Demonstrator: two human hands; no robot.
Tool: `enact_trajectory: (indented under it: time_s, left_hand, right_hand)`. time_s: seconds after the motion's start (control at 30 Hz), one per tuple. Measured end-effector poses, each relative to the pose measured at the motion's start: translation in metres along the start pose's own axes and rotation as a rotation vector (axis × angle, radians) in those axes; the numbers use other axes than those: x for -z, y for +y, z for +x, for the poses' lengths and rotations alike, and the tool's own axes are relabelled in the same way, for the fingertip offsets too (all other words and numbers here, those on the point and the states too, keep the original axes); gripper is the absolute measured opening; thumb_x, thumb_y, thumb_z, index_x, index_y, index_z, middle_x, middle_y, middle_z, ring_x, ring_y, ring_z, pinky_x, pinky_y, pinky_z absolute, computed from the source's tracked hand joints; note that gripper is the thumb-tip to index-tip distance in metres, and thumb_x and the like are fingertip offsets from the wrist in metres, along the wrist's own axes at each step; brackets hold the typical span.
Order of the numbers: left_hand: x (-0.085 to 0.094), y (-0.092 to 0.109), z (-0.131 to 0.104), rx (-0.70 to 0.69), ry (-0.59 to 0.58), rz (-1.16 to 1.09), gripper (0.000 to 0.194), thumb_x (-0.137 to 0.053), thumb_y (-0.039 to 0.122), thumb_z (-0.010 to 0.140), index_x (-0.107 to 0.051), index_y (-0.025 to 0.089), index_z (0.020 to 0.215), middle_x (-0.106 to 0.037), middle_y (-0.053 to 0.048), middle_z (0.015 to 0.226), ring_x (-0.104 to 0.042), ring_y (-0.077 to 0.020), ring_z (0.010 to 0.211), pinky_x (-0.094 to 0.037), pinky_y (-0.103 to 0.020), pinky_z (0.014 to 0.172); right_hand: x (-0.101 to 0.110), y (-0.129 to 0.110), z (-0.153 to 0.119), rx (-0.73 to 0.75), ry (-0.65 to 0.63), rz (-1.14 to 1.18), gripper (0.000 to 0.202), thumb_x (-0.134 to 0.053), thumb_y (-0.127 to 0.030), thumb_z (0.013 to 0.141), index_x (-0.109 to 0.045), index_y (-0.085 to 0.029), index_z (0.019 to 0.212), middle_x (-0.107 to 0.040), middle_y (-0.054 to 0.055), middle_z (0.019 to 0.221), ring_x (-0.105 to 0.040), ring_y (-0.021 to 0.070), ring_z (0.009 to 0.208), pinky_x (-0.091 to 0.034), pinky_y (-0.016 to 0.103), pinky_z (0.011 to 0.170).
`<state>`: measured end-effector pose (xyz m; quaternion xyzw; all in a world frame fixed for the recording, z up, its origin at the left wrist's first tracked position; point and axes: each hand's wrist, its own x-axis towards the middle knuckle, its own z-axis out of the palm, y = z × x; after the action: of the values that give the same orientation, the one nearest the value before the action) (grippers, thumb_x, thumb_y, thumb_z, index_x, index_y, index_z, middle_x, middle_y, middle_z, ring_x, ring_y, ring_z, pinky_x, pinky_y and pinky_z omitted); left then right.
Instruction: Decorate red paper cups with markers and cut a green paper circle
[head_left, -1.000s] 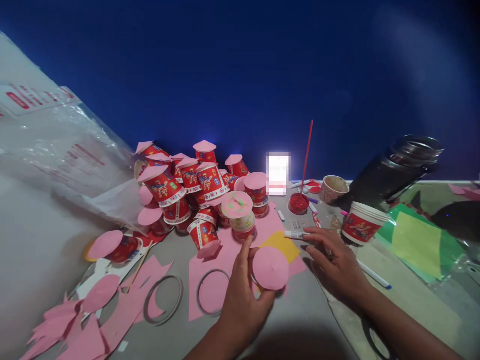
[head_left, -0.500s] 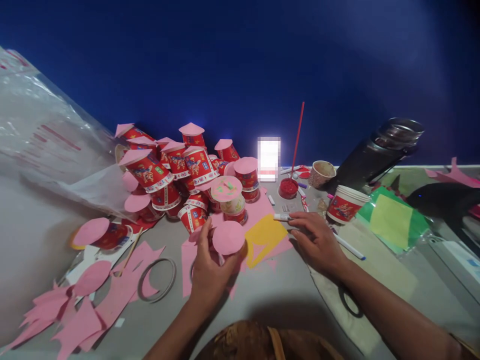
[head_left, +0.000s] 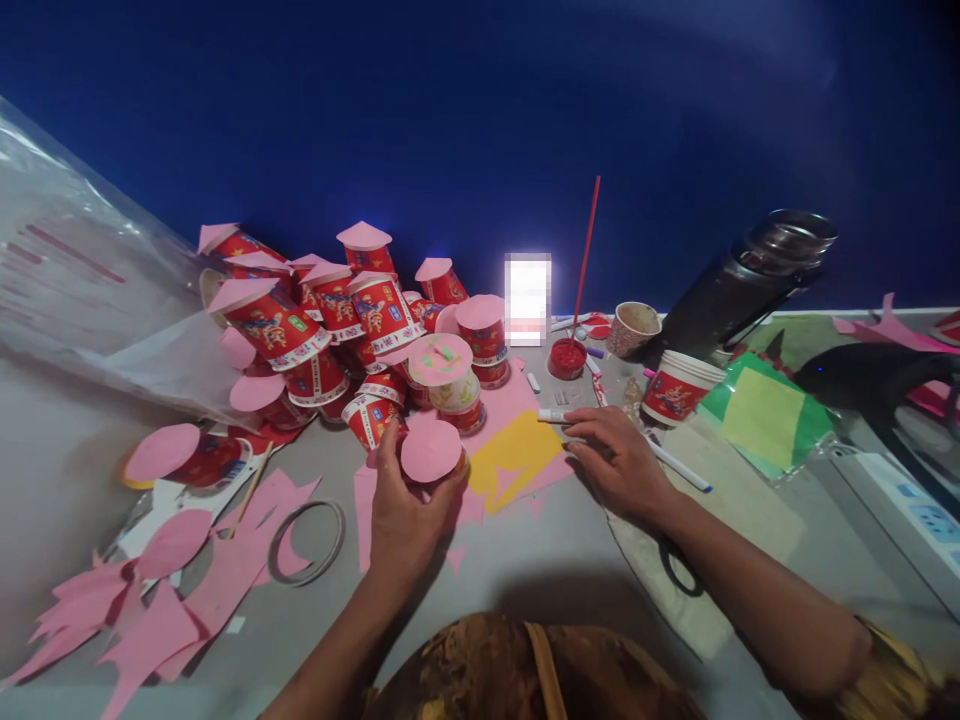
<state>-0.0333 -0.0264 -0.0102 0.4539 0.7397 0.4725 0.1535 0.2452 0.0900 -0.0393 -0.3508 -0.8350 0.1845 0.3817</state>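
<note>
My left hand (head_left: 411, 520) is closed around a small cup with a round pink paper disc (head_left: 431, 450) on top, its thumb and fingers on either side. The cup's body is mostly hidden by the disc and hand. Over the table to the right, my right hand (head_left: 619, 465) has its fingers on a white marker (head_left: 553, 415), whose end pokes out past the fingertips. Just behind the left hand stands a cup with a pale pink top (head_left: 441, 360) bearing green and orange marks. Yellow paper (head_left: 517, 460) and pink paper (head_left: 517, 400) lie between my hands.
Many red paper cups (head_left: 274, 330) with pink cone tops are heaped at the back left. Pink scraps (head_left: 161, 630) and a grey ring (head_left: 337, 545) lie left. A red pot (head_left: 566, 360) holding a stick, stacked cups (head_left: 679, 390) and a dark flask (head_left: 720, 280) stand right.
The whole view has shifted slightly up and left. My left hand and its cup have moved a little left. My right hand stays on the white marker.
</note>
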Motion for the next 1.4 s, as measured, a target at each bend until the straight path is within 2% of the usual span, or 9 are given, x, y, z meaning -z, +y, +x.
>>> enact_trajectory:
  time_s: [0.2,0.3,0.4,0.5,0.67,0.83,0.97,1.2,1.4]
  left_hand:
    - [0.013,-0.015,-0.019,-0.094,0.034,0.059,0.095,-0.08,0.039,0.088,-0.029,0.023,0.167,-0.051,-0.019,0.15,-0.059,-0.0344,0.135,-0.055,-0.056,0.113]
    - [0.025,-0.028,-0.036,-0.221,0.122,0.13,0.074,-0.076,0.033,0.09,-0.047,0.023,0.157,-0.06,-0.014,0.131,-0.067,-0.0307,0.116,-0.062,-0.05,0.098]
    - [0.028,-0.034,-0.045,-0.534,-0.091,0.126,0.036,-0.068,0.018,0.094,-0.069,0.027,0.129,-0.073,-0.007,0.109,-0.073,-0.0264,0.102,-0.064,-0.044,0.093]
    - [0.017,-0.031,-0.045,-0.737,-0.335,0.113,0.039,-0.062,0.013,0.098,-0.07,0.03,0.132,-0.08,-0.008,0.12,-0.075,-0.0272,0.118,-0.063,-0.045,0.103]
    - [-0.003,-0.024,-0.041,-0.757,-0.671,0.335,0.056,-0.07,0.036,0.099,-0.06,0.023,0.152,-0.064,-0.02,0.156,-0.059,-0.0398,0.146,-0.054,-0.06,0.117]
    - [-0.009,-0.017,-0.043,-0.697,-0.856,0.336,0.071,-0.077,0.036,0.094,-0.052,0.025,0.159,-0.057,-0.02,0.163,-0.052,-0.0375,0.153,-0.046,-0.059,0.124]
    - [-0.012,-0.014,-0.045,-0.751,-0.857,0.238,0.055,-0.074,0.033,0.095,-0.062,0.024,0.148,-0.068,-0.019,0.152,-0.058,-0.033,0.149,-0.047,-0.054,0.124]
    - [-0.006,-0.023,-0.048,-0.804,-0.594,0.222,0.034,-0.06,0.026,0.103,-0.069,0.018,0.135,-0.074,-0.019,0.142,-0.065,-0.0324,0.141,-0.058,-0.051,0.113]
    - [-0.007,-0.024,-0.045,-0.834,-0.676,0.267,0.032,-0.061,0.027,0.104,-0.069,0.019,0.134,-0.078,-0.015,0.135,-0.068,-0.0311,0.137,-0.057,-0.053,0.116]
  right_hand:
    - [0.001,0.0,0.0,0.016,-0.004,-0.042,0.012,-0.063,-0.026,0.103,-0.073,-0.024,0.108,-0.079,0.012,0.119,-0.071,0.0304,0.108,-0.056,0.053,0.097]
    - [0.001,0.002,0.0,0.043,-0.003,-0.108,0.017,-0.063,-0.027,0.103,-0.073,-0.023,0.116,-0.079,0.013,0.122,-0.07,0.0322,0.112,-0.056,0.055,0.099]
    - [0.001,0.003,0.0,0.06,-0.002,-0.145,0.018,-0.063,-0.026,0.103,-0.074,-0.023,0.117,-0.078,0.014,0.123,-0.069,0.0327,0.112,-0.056,0.057,0.099]
    - [0.0,0.003,0.0,0.059,-0.018,-0.161,0.017,-0.062,-0.026,0.104,-0.074,-0.022,0.115,-0.078,0.014,0.124,-0.069,0.0331,0.112,-0.056,0.057,0.098]
    - [0.001,0.002,-0.001,0.065,-0.072,-0.202,0.016,-0.062,-0.027,0.103,-0.076,-0.021,0.111,-0.077,0.015,0.124,-0.067,0.0351,0.115,-0.055,0.058,0.1]
    - [0.001,0.002,-0.002,0.081,-0.113,-0.206,0.015,-0.063,-0.028,0.103,-0.075,-0.021,0.108,-0.077,0.015,0.123,-0.068,0.0355,0.114,-0.054,0.058,0.1]
    - [0.002,0.0,-0.002,0.124,-0.125,-0.2,0.014,-0.062,-0.026,0.104,-0.075,-0.021,0.109,-0.077,0.014,0.122,-0.068,0.0343,0.115,-0.054,0.056,0.1]
    - [0.002,-0.004,-0.004,0.207,-0.269,-0.251,0.023,-0.064,-0.027,0.103,-0.073,-0.02,0.123,-0.071,0.014,0.142,-0.062,0.0352,0.126,-0.051,0.057,0.109]
    - [0.002,-0.009,-0.004,0.225,-0.359,-0.369,0.019,-0.066,-0.028,0.102,-0.077,-0.018,0.114,-0.066,0.016,0.149,-0.054,0.0379,0.139,-0.048,0.058,0.118]
